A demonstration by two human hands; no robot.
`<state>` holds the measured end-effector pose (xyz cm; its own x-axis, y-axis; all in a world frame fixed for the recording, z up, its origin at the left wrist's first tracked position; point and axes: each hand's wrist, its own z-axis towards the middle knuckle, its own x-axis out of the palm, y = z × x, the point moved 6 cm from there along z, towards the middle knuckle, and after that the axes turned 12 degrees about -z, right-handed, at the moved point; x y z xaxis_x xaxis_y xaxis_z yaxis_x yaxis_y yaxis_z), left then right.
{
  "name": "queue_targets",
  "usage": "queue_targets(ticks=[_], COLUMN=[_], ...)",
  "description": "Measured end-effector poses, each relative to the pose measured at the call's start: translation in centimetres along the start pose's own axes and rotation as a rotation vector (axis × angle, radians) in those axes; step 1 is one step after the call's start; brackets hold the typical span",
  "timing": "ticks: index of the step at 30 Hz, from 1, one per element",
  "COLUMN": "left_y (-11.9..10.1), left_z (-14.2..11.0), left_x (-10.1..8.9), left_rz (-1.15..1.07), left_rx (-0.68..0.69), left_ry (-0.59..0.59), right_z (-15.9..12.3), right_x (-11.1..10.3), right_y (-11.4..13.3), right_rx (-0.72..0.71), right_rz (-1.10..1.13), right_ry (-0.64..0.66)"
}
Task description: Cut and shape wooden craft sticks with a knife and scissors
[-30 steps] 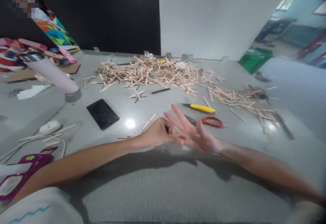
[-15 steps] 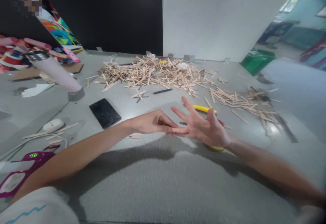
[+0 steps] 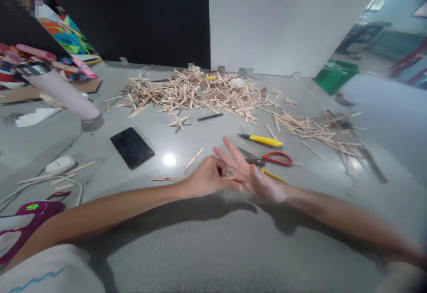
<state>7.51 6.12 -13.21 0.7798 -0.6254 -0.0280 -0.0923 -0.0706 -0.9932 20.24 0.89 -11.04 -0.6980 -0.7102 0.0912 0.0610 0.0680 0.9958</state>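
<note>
My left hand [image 3: 207, 175] is closed around fingers of my right hand [image 3: 255, 181]. Other fingers of the right hand are stretched out and spread, with nothing held in them. Just beyond the right hand lie scissors with red handles [image 3: 278, 158], their blades partly covered by it, and a yellow utility knife [image 3: 266, 140]. A second yellow-handled tool [image 3: 274, 175] is mostly hidden behind the right hand. Close to my left hand are two flat wooden craft sticks, one tilted [image 3: 194, 158] and one lying crosswise [image 3: 166, 179].
A broad heap of craft sticks [image 3: 196, 90] lies before the upright panels. Left are a black phone [image 3: 132, 147], a white mouse [image 3: 60, 165], a pale tumbler [image 3: 63, 90] and a purple power strip [image 3: 50, 215]. A green bin [image 3: 335, 77] stands beyond the table, far right.
Both hands have come slightly lower and closer in, and the left fingers now wrap further around the right ones. The scissors, previously mostly covered, show more. The view has shifted slightly.
</note>
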Motion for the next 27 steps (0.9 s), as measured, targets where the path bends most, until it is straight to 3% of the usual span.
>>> queue_targets(ticks=[4, 13, 17, 19, 24, 27], left_y=[0.1, -3.4, -4.2, -4.4, -5.2, -5.3], left_z=[0.0, -0.1, -0.3, -0.5, -1.9, -2.5], left_x=[-0.8, -2.0, -2.3, -2.4, -1.7, -1.5], left_rz=[0.063, 0.163, 0.208, 0.310, 0.589, 0.671], left_rx=[-0.015, 0.130, 0.234, 0.330, 0.730, 0.848], left_ry=[-0.071, 0.102, 0.069, 0.017, -0.066, -0.102], right_z=[0.2, 0.8, 0.7, 0.6, 0.4, 0.5], right_x=[-0.6, -1.8, -2.2, -2.3, -2.2, -1.9], right_y=[-0.3, 1.2, 1.6, 1.8, 2.1, 2.0], right_rx=[0.029, -0.047, -0.039, -0.022, -0.016, -0.015], right_rz=[0.022, 0.184, 0.256, 0.298, 0.400, 0.377], right_ry=[-0.084, -0.197, -0.262, -0.273, -0.313, -0.317])
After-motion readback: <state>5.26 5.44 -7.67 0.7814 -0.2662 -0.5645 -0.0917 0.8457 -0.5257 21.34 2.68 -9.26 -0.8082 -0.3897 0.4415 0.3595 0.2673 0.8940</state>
